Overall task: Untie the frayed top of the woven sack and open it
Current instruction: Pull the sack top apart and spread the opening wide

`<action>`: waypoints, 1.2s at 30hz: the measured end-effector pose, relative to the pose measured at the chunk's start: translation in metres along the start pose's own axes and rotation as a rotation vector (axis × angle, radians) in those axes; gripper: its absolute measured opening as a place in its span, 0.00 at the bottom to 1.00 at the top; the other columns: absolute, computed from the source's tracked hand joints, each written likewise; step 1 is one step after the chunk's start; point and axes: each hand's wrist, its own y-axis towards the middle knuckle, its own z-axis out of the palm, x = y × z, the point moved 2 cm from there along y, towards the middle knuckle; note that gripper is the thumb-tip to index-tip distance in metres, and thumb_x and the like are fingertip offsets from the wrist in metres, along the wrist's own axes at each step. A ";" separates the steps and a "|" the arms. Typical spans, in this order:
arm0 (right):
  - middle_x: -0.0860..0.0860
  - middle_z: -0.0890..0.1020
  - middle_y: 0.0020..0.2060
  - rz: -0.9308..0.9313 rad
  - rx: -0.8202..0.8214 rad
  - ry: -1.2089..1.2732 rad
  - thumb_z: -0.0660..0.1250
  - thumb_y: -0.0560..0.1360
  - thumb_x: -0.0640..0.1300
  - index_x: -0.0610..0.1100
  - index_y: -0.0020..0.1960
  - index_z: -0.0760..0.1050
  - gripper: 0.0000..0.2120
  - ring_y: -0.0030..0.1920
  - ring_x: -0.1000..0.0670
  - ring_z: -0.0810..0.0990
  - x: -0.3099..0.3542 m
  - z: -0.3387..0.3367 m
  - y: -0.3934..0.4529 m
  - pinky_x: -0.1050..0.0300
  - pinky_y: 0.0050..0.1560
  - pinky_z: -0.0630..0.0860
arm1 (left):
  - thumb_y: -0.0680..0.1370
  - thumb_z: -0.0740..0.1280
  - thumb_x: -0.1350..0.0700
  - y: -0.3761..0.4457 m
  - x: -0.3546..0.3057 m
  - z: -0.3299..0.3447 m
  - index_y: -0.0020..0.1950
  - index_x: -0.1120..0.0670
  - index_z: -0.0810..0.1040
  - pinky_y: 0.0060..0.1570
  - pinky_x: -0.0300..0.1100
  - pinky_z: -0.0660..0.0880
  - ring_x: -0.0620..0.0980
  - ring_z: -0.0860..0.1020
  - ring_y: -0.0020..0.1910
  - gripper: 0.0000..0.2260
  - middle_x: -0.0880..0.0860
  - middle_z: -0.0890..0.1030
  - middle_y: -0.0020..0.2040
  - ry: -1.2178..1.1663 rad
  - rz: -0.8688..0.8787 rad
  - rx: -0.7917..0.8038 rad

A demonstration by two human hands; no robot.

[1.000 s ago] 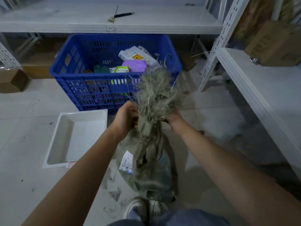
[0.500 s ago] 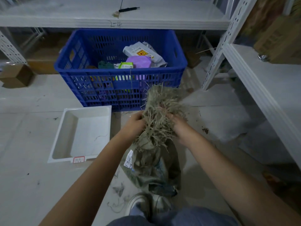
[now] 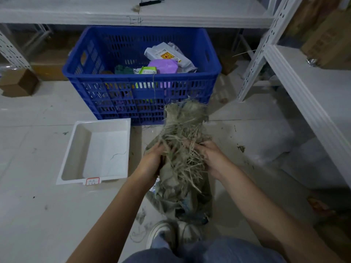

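While the woven sack [image 3: 180, 198] stands on the floor [image 3: 38, 215] before the blue crate [image 3: 140, 95], the left hand [image 3: 152, 162] and right hand [image 3: 212, 158] grip its frayed top [image 3: 184, 133], fingers curled into the fibres, beside a white tray [image 3: 95, 150]

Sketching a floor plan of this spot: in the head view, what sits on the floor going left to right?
Small cardboard box → white tray → woven sack, gripped by both hands → white shelf post.
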 end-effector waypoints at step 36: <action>0.50 0.77 0.17 0.175 -0.300 0.532 0.58 0.78 0.40 0.40 0.34 0.72 0.14 0.17 0.53 0.76 -0.041 -0.039 -0.017 0.65 0.27 0.73 | 0.60 0.22 0.27 -0.020 0.015 -0.021 0.78 0.48 0.45 0.46 0.50 0.74 0.61 0.74 0.63 0.50 0.64 0.63 0.74 1.858 0.142 -0.164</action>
